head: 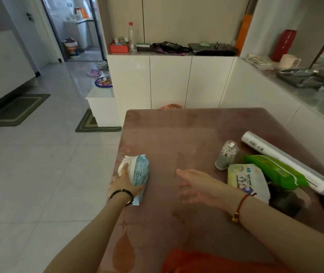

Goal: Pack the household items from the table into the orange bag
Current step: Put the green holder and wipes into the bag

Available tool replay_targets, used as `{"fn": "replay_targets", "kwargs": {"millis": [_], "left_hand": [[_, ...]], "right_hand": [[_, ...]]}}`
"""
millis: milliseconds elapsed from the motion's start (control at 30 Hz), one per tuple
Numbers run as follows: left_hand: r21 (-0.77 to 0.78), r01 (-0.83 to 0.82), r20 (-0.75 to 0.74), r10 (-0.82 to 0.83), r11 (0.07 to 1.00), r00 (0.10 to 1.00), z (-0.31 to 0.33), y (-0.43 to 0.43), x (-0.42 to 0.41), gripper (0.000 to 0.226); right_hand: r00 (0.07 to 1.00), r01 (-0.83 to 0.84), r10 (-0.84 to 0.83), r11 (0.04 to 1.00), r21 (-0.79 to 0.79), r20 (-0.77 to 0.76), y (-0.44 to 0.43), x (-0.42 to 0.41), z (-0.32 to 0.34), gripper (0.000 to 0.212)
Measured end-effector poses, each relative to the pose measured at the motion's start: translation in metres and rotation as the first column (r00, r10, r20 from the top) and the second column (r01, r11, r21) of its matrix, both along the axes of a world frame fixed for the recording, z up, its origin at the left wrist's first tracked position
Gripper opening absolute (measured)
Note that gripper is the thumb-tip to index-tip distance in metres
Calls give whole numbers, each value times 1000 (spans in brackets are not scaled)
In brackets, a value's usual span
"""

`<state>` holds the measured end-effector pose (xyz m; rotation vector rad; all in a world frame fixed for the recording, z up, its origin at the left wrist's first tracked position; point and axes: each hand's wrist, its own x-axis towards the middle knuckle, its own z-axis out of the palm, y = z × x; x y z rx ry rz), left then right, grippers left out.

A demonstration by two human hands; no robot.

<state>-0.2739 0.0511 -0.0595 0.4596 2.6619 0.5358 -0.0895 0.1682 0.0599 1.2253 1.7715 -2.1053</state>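
Note:
My left hand [124, 184] grips a light-blue and white soft pack [138, 171] at the brown table's [177, 134] left edge. My right hand [194, 187] hovers open over the middle of the table, fingers spread, holding nothing. To its right lie a white baby-wipes pack [247, 180], a green wipes pack [275, 171], a clear jar of cotton swabs [226, 155] and a long silver-white roll [283, 159]. A dark object [286, 200] sits behind my right wrist. The orange bag [206, 262] lies at the near edge, below my arms.
White cabinets [169, 81] stand behind the table with clutter on top. Another white counter [305, 91] runs along the right wall, bearing a red flask and cup. Tiled floor [39, 164] with green mats spreads to the left. Something orange [171, 106] shows behind the table's far edge.

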Motion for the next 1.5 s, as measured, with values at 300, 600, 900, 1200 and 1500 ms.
{"fn": "replay_targets", "kwargs": {"millis": [300, 600, 900, 1200, 1500], "left_hand": [[799, -8, 318, -410, 602, 855, 107, -12, 94, 70], [758, 561, -163, -736, 332, 657, 229, -54, 253, 79], [-251, 772, -500, -761, 585, 414, 185, -59, 333, 79], [-84, 603, -559, -538, 794, 631, 184, -32, 343, 30], [234, 580, -438, -448, 780, 779, 188, -36, 348, 25]], "right_hand": [[980, -2, -4, 1000, -26, -200, -28, 25, 39, 48], [761, 252, -242, 965, -69, -602, -24, 195, 122, 17], [894, 298, -326, 945, -136, -307, -57, 402, 87, 20], [951, 260, -273, 960, -100, -146, -80, 385, 2, 34], [907, 401, -277, 802, 443, -319, -67, 337, -21, 25]]}}
